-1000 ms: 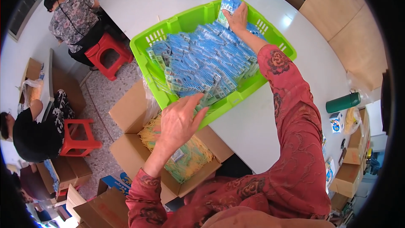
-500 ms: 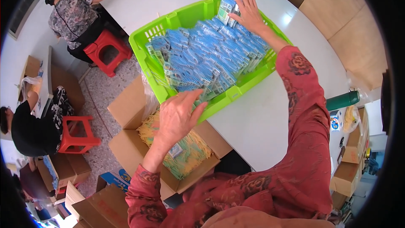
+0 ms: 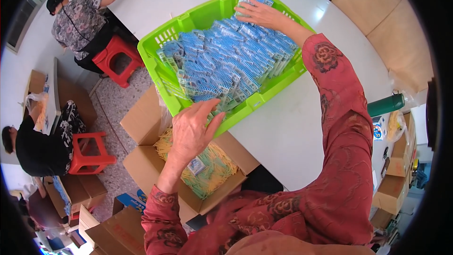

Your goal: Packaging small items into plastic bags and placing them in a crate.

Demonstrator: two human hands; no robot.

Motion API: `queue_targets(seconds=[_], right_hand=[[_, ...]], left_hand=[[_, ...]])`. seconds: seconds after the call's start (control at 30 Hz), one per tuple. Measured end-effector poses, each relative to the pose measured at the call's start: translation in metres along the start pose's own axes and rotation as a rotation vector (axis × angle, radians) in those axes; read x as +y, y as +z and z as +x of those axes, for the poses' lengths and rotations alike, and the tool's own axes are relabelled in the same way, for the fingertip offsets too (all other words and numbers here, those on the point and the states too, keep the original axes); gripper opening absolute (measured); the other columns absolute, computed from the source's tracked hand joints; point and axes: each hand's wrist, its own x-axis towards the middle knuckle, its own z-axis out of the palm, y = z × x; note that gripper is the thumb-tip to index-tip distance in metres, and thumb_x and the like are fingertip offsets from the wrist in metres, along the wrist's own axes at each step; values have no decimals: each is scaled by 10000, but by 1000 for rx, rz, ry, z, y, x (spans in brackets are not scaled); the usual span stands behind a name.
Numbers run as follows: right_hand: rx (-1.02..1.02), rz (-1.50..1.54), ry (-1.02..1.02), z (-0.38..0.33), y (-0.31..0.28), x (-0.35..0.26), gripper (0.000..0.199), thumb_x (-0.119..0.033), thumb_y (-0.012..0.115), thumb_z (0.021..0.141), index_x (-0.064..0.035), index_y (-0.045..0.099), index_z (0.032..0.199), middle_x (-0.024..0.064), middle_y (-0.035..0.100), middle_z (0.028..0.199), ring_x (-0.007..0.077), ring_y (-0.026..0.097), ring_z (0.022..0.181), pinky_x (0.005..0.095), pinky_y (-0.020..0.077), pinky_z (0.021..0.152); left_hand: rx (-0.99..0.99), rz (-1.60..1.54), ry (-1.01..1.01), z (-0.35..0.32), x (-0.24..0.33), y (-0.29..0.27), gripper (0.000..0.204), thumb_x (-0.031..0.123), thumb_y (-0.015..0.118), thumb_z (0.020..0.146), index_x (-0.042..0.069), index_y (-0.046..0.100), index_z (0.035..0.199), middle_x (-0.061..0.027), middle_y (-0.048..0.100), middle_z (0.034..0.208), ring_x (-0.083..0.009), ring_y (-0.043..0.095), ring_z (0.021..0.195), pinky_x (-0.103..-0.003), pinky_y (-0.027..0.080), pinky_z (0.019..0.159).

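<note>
At the green basket's (image 3: 258,102) far end, right hand (image 3: 258,14) touches blue-and-white packets (image 3: 226,56); can't tell if gripping. Left hand (image 3: 191,127) at near rim, thumb and forefinger spread. Packets heaped inside basket, basket on white table (image 3: 278,146), open carton (image 3: 141,119) just beside.

Brick-red garment with dark, rose-like flowers.
The right sleeve (image 3: 347,146), toward three o'clock, carries a large brown-and-black bloom (image 3: 326,57) near its cuff at two o'clock, with raised, tone-on-tone curling lines below; the left sleeve (image 3: 160,217), at seven o'clock, shows similar dark blooms. More flowers mark the front (image 3: 283,204) at five o'clock. Left hand (image 3: 191,130) and right hand (image 3: 262,13) are bare.
</note>
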Motion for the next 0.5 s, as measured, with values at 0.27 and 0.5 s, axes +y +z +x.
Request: queue_targets(seconds=[0.27,0.5], right_hand=[[58,-2,261,-7,19,-22,599,-119,539,786,-207,332,1341,64,349,1357,216,300,1273,430,272,1014],[-144,385,134,1,10,7,582,-159,584,714,-112,432,1274,136,344,1372,307,307,1274,444,221,1064]], left_hand=[[-3,15,-11,-4,4,-1,226,161,649,768,44,590,952,-93,624,759,-278,611,670,-356,479,598],[-7,-6,-14,1,1,0,236,119,657,766,43,609,984,-105,634,782,-259,626,696,-322,486,609]])
